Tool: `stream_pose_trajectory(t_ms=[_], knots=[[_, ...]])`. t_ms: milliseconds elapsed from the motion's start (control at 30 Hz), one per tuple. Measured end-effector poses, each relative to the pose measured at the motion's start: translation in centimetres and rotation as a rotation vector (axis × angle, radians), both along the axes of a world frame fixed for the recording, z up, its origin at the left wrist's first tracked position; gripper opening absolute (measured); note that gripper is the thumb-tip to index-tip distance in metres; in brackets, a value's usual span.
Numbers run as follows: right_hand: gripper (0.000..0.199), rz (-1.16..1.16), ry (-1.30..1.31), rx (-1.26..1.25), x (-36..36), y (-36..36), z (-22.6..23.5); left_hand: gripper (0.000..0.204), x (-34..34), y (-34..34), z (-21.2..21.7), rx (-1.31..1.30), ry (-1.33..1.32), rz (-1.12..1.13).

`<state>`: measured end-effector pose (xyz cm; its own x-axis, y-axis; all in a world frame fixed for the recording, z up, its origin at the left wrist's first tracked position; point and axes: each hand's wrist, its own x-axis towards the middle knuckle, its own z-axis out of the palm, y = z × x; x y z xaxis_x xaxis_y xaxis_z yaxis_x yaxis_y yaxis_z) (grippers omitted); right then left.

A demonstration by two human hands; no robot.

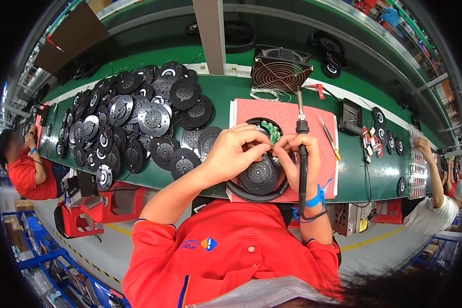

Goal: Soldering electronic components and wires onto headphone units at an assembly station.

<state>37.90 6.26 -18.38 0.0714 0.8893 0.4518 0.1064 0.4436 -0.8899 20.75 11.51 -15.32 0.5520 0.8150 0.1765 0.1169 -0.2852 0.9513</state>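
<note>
My left hand (236, 151) is closed in a pinch at the lower edge of a small green circuit board (270, 132). What lies between its fingertips is too small to make out. Tucked in my right hand (307, 151) is a soldering iron (302, 126), its metal tip pointing away from me. The thumb and forefinger of that hand meet the left fingertips beside the board. Below both hands sits a round black motor-like disc (259, 176) within a black ring (256, 196), on a pink mat (321, 177). My hands partly hide the disc and ring.
Many black and silver discs (154, 119) are piled on the green table (357, 179) to the left. A fan with a round grille (281, 76) stands behind the mat. Tweezers (329, 136) lie at the mat's right. Co-workers sit on both sides, one reaching a hand (423, 149) in.
</note>
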Motion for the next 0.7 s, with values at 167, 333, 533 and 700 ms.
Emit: stream_pose_trajectory(t_ms=[167, 333, 533, 700], knots=[[0.035, -0.013, -0.003, -0.019, 0.1, -0.1, 0.0, 0.005, 0.0, 0.1, -0.3, -0.003, -0.019, 0.029], [0.035, -0.088, -0.086, -0.010, 0.0, -0.2, -0.5, 0.006, 0.4, 0.2, -0.6, -0.042, -0.047, 0.094], [0.033, -0.133, -0.169, 0.024, -0.2, -0.5, -0.1, 0.006, 0.3, 0.4, -1.3, 0.009, -0.016, 0.099], [0.033, -0.127, -0.130, 0.036, 0.0, -0.6, -0.4, 0.007, 0.5, 0.0, -0.7, -0.114, -0.003, 0.086]])
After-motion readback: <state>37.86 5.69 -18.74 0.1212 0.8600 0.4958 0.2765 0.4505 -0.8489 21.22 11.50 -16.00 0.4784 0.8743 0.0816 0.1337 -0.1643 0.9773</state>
